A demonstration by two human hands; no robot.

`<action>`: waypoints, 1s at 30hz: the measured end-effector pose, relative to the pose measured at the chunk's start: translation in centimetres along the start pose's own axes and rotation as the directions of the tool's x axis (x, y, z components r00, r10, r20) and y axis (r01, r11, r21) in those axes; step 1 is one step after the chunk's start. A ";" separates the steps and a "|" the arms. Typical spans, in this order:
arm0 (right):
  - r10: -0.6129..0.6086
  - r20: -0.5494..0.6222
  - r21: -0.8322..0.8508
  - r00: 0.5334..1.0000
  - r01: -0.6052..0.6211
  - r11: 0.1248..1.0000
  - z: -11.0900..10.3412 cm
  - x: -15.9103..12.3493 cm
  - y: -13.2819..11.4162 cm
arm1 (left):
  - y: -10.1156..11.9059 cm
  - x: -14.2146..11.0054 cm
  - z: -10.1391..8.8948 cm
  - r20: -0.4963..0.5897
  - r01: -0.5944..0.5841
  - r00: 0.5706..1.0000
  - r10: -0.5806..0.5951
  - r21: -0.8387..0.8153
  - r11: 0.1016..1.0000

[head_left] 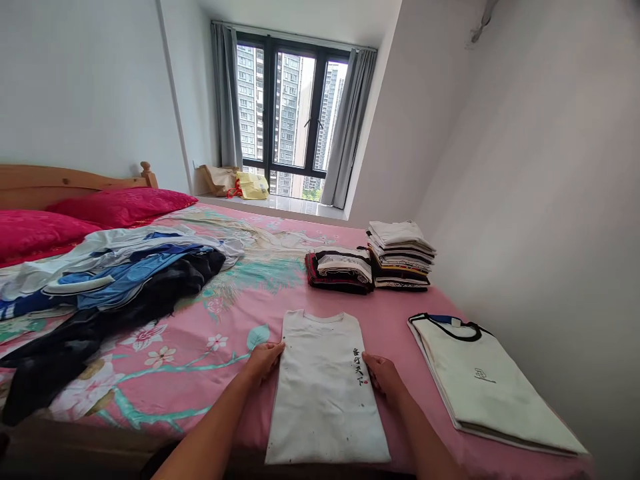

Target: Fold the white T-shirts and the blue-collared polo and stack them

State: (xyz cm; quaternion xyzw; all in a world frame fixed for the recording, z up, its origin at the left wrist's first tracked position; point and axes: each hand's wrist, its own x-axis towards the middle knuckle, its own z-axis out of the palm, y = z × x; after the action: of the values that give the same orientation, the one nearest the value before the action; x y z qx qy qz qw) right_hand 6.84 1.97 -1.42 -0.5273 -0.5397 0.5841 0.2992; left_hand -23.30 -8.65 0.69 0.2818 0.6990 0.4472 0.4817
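A white T-shirt point(323, 393) with dark lettering down its right side lies folded into a long rectangle at the bed's near edge, collar pointing away from me. My left hand point(267, 360) pinches its left edge below the shoulder. On the opposite edge, beside the lettering, my right hand point(381, 372) has its fingers closed on the cloth. To the right rests a cream folded T-shirt point(487, 380) with a dark collar, seemingly atop another garment.
Behind stand a tall stack of folded clothes point(403, 257) and a lower folded pile point(340, 270). Loose clothes point(125, 273) are heaped at left on the floral bed sheet point(270, 273), near red pillows point(120, 205). Bags point(253, 185) sit on the windowsill; a wall point(540, 200) borders the right.
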 end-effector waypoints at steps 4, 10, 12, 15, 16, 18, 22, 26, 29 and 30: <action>0.055 0.069 -0.024 0.996 -0.054 0.998 -0.2 -1.8 -0.2 | -0.1 -1.3 -1.5 0.169 0.079 0.982 -0.087 0.056 0.995; 0.045 0.052 0.044 0.998 -0.047 0.998 -0.2 -2.4 1.2 | -0.4 -2.3 -1.0 0.158 0.030 0.987 -0.038 0.052 0.998; 0.042 0.034 0.050 0.999 -0.043 0.998 -0.2 -2.4 1.3 | -0.5 -2.4 -0.5 0.114 0.013 0.993 -0.019 0.053 0.999; 0.051 0.066 0.044 0.997 -0.054 0.998 -0.4 -2.7 1.0 | -0.5 -2.9 -0.6 0.135 0.031 0.990 -0.040 0.071 0.997; 0.057 0.081 0.045 0.995 -0.061 0.997 -0.6 -2.8 0.9 | -0.5 -3.2 -0.8 0.161 0.045 0.985 -0.057 0.082 0.996; 0.073 0.115 0.047 0.991 -0.079 0.996 -0.8 -3.1 0.7 | -0.6 -3.7 -1.3 0.218 0.068 0.972 -0.089 0.104 0.992; 0.072 0.141 0.056 0.987 -0.081 0.995 -0.9 -3.5 0.8 | -0.9 -4.4 -1.5 0.237 0.039 0.969 -0.063 0.106 0.994; 0.049 0.118 0.058 0.992 -0.057 0.997 -0.9 -3.8 1.1 | -1.1 -4.9 -1.2 0.186 -0.019 0.983 0.001 0.095 0.995; 0.047 0.153 0.051 0.987 -0.055 0.997 -1.2 -4.1 1.2 | -1.2 -5.1 -1.3 0.226 -0.012 0.974 -0.018 0.132 0.991; 0.048 0.164 0.047 0.985 -0.056 0.997 -1.3 -4.2 1.2 | -1.3 -5.1 -1.3 0.242 -0.008 0.970 -0.028 0.144 0.990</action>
State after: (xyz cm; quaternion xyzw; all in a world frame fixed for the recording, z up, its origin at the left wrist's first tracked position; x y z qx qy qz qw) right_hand 9.41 -1.80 -1.15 -0.4840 -0.5332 0.6465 0.2521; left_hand -22.58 -13.89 1.86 0.3650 0.6666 0.3552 0.5443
